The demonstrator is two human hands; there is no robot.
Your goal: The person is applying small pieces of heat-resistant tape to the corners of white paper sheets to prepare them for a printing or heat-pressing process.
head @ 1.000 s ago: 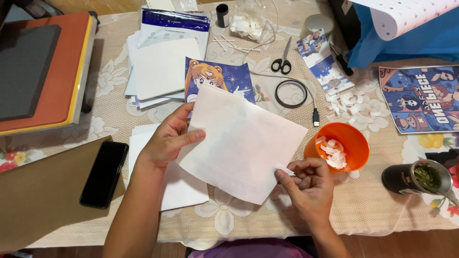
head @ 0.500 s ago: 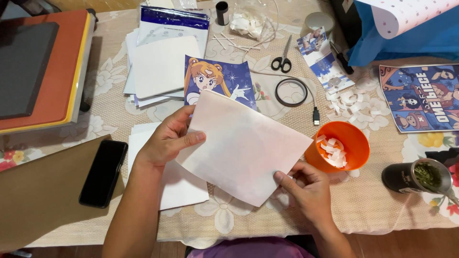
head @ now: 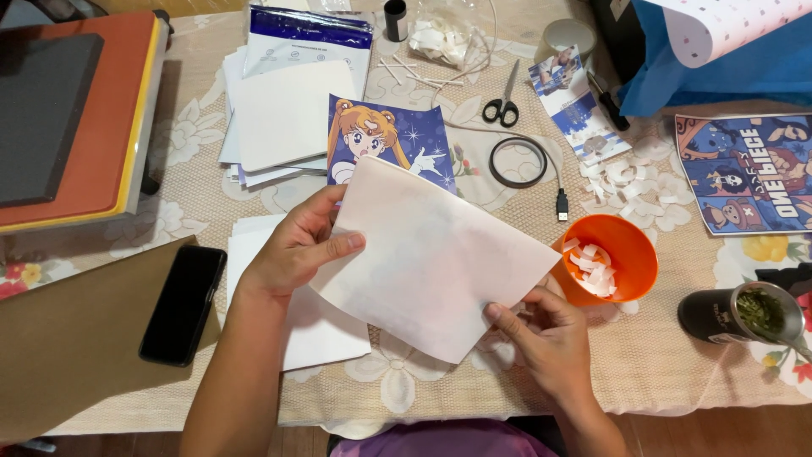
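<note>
White sheet [head: 431, 254] is held above the surface [head: 127, 178], long axis running 10 to 4 o'clock. Left hand [head: 296, 250] pinches its 9 o'clock edge, thumb on top. Right hand [head: 550, 334] grips the 5 o'clock corner, just beside the orange bowl [head: 630, 254]. Both hands equally near.

The desk [head: 127, 228] wears a beige lace cloth with a flower pattern. On it at the far left sits a flat press with an orange and yellow body [head: 80, 118]. A black phone [head: 183, 304] lies on a brown sheet of card [head: 76, 355]. A stack of white paper sheets [head: 283, 114], black-handled scissors [head: 502, 106], a round orange plastic bowl [head: 613, 258] and a dark metal cup [head: 736, 315] rest farther right.
</note>
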